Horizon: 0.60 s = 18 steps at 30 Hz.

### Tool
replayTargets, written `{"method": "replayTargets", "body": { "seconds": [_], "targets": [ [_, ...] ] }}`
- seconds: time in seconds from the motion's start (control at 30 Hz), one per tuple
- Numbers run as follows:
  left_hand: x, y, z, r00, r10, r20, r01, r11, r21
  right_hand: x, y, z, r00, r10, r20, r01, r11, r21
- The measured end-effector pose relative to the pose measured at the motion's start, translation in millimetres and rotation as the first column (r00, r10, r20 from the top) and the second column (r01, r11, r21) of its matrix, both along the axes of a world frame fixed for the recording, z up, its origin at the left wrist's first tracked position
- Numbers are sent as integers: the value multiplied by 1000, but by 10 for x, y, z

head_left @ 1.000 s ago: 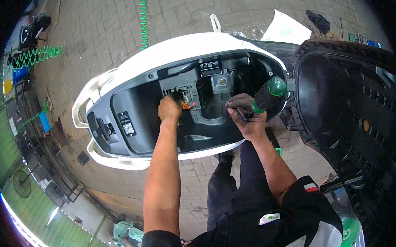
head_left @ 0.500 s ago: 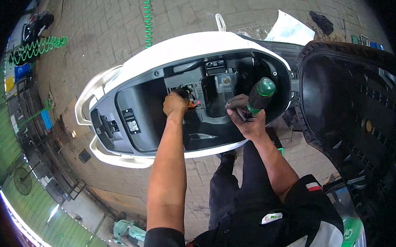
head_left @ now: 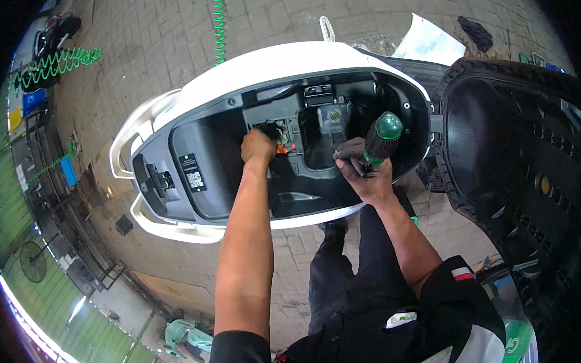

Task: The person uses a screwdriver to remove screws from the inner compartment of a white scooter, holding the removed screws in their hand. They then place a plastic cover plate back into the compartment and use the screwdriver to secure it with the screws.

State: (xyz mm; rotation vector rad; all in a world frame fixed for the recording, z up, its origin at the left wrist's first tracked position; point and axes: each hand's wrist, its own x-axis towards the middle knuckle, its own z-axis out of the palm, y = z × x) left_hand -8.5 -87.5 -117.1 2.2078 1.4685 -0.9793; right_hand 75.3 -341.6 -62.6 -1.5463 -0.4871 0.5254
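A white scooter body [head_left: 243, 72] lies below me with its dark storage compartment [head_left: 218, 130] uncovered. My left hand [head_left: 258, 145] reaches down into an opening in the compartment's middle. Its fingers are curled, and whatever they grip is hidden beneath them. Right beside those fingers are a small orange and red part [head_left: 283, 149] and some wiring. Over the right half of the compartment, my right hand [head_left: 367, 177] is closed round a screwdriver [head_left: 383, 139] with a green and black handle. The handle's end points up toward me; the shaft is out of sight.
The black seat [head_left: 493, 138] is swung open on its hinge at the right. White grab rails [head_left: 178, 232] curve round the body's left end. A green coiled hose [head_left: 217, 29] hangs beyond the scooter. A white sheet [head_left: 429, 41] lies on the paving at the far right.
The whole view has shifted slightly. My left hand has moved very little over the opening, and my right hand keeps its hold on the screwdriver.
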Motion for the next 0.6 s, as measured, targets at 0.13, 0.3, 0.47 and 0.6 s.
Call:
{"method": "replayTargets", "body": {
  "seconds": [0.13,0.3,0.47,0.6],
  "targets": [
    [5,-70,37,998,55,35,-57,997,48,11,42,36,1000,10,24,-10,1000,20],
    [-151,-218,65,919,159,361,-155,987,-41,60,54,-71,1000,23,-6,-23,1000,9],
    [-425,-95,-89,742,483,465,-269,850,-453,82,131,-163,998,54,-43,-53,998,29],
    [-282,-229,-2,725,548,416,-209,752,-625,63,222,-272,991,100,-88,-105,993,-49]
  ]
}}
